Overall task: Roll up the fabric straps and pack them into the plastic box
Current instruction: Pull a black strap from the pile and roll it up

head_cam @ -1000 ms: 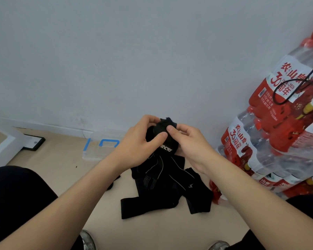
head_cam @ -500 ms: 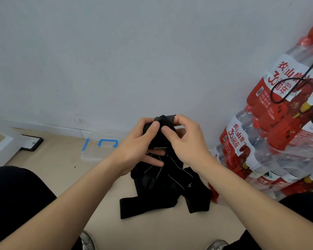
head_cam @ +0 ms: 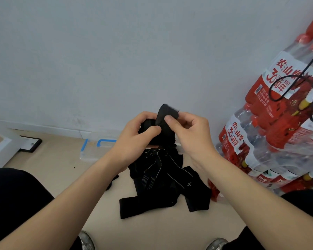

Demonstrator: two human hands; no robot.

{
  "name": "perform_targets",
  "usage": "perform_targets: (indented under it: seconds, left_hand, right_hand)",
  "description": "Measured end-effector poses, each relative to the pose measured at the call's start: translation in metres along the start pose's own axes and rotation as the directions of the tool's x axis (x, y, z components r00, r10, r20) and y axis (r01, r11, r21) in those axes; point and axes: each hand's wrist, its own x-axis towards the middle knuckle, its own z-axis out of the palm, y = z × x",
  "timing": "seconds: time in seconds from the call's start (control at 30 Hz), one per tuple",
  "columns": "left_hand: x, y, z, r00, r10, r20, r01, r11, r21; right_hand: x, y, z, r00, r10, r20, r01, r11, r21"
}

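The left hand [head_cam: 134,137] is curled round a partly wound black fabric strap [head_cam: 165,112], its thumb pressed across the front of the bundle. The right hand [head_cam: 190,132] pinches the strap's free, fuzzy-edged end between thumb and forefinger just above it, so both hands are clamped on the one strap, held up over the beige floor [head_cam: 49,159]. The step in hand looks to be closing the roll. To do it well, the left thumb should pin the coil tight so the turns cannot spring loose while the right hand draws the flap taut and lays it flat round the outside. If that fuzzy edge is a hook-and-loop patch, which I cannot confirm, pressing it squarely onto the coil would lock it. The edges should line up, or the roll will come out cone-shaped and waste room. Below the hands lies a loose pile of black straps with thin pale stitching [head_cam: 161,183], not yet rolled; whether the held strap trails into it is hidden. The clear plastic box with blue clips [head_cam: 93,153] sits on the floor by the wall, beyond the left wrist. Shrink-wrapped packs of red-labelled water bottles [head_cam: 278,127] stand to the right.
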Motion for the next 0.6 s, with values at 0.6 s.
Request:
perform_targets:
  seconds: [0.6]
  left_hand:
    - [-0.002, 0.0, 0.002, 0.991, 0.097, -0.091, -0.073, 0.97, 0.233]
  right_hand:
    - [-0.011, 0.001, 0.007, 0.871, 0.274, 0.409, -0.404, 0.872, 0.276]
